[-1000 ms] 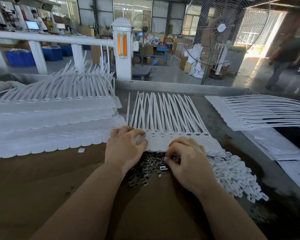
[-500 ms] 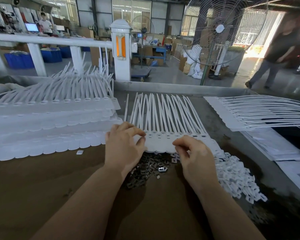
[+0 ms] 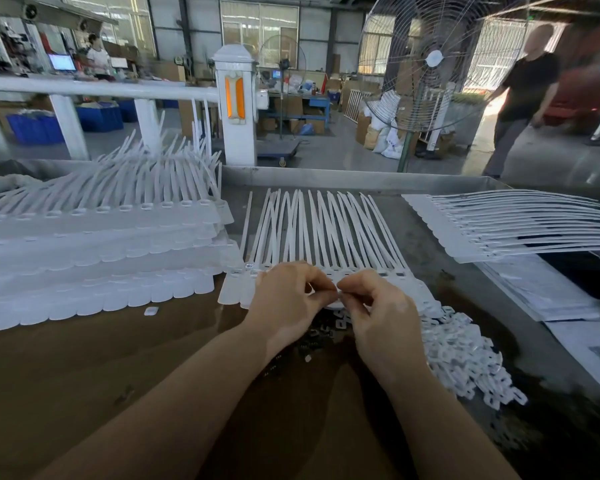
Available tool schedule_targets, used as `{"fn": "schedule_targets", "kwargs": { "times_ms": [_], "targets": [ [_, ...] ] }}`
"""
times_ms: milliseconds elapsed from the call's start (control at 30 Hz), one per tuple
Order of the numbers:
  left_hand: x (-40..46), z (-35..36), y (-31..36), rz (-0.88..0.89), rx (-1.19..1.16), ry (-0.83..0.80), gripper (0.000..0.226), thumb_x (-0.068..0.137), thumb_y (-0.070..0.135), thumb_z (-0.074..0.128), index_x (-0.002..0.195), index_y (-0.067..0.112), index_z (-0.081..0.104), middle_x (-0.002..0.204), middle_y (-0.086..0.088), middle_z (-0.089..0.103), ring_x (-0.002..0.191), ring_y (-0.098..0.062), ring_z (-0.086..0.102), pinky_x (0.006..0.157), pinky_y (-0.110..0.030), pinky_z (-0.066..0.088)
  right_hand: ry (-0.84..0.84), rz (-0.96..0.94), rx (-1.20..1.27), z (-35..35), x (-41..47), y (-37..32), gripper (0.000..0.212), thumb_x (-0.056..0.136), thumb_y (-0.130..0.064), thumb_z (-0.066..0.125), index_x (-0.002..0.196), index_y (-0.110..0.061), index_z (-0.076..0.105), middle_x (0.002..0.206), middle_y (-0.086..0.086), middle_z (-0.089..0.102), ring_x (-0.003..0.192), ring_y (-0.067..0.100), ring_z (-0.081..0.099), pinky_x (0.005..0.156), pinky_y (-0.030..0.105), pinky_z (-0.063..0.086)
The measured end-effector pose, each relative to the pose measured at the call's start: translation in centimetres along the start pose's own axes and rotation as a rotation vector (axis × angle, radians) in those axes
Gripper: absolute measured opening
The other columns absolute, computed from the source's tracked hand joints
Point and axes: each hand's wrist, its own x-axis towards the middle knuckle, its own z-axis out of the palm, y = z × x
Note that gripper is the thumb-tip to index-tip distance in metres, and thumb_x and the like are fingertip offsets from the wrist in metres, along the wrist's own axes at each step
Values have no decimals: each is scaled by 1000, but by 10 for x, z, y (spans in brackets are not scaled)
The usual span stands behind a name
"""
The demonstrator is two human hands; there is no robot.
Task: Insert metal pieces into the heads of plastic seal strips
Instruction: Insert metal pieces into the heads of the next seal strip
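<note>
Both hands work at frame centre over the near end of a fanned sheet of white seal strips (image 3: 323,233), which lies flat on the table (image 3: 84,368) with its tails running toward 12 o'clock and its row of heads along the near edge. The left hand (image 3: 284,303) sits over the heads at about 10 o'clock of the right hand, fingers curled, thumb and forefinger closed together at the strip edge. The right hand (image 3: 378,313) meets it fingertip to fingertip, likewise curled in a pinch. What lies between the fingertips is too small to identify; contact with the strip heads is evident, a metal piece is not confirmed.

A dark pile of metal pieces (image 3: 317,336) lies on the table directly beneath the hands, largely hidden. At 4 o'clock of the hands spreads a heap of small white plastic parts (image 3: 461,362). Stacked strip sheets (image 3: 94,258) occupy 9 o'clock; a further sheet (image 3: 516,226) lies at 2 o'clock. A standing fan (image 3: 430,60) and a passing person (image 3: 523,98) appear beyond the table.
</note>
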Motion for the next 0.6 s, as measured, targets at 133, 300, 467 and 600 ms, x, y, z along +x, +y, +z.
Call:
{"fn": "schedule_targets", "kwargs": {
  "times_ms": [133, 300, 467, 600],
  "targets": [
    [11, 1, 2, -37, -8, -46, 7, 88, 27, 63, 83, 30, 66, 76, 22, 55, 82, -2, 54, 83, -26, 43, 27, -61, -185, 0, -2, 0, 5, 84, -7, 63, 86, -10, 67, 77, 2, 66, 75, 20, 58, 68, 34, 48],
    [33, 3, 6, -143, -72, -67, 10, 91, 23, 60, 82, 25, 65, 84, 7, 65, 84, -11, 60, 79, -25, 48, -10, -105, -349, 0, -3, -3, 6, 77, -3, 66, 75, -9, 66, 66, 3, 62, 63, 23, 56, 62, 34, 45],
    [49, 14, 8, -239, -161, -20, 8, 88, 23, 63, 83, 22, 69, 86, 5, 68, 87, -14, 62, 88, -35, 50, 3, -99, -344, -2, -3, -5, 12, 71, 2, 70, 66, -7, 64, 60, 3, 60, 56, 22, 54, 51, 33, 47],
    [57, 27, 13, -320, -187, 4, 8, 85, 25, 67, 77, 25, 68, 92, 2, 70, 95, -19, 62, 97, -42, 44, -25, -80, -357, 0, -3, -4, 11, 71, 3, 67, 67, -7, 63, 62, 4, 61, 59, 23, 55, 54, 34, 47]
  ]
}}
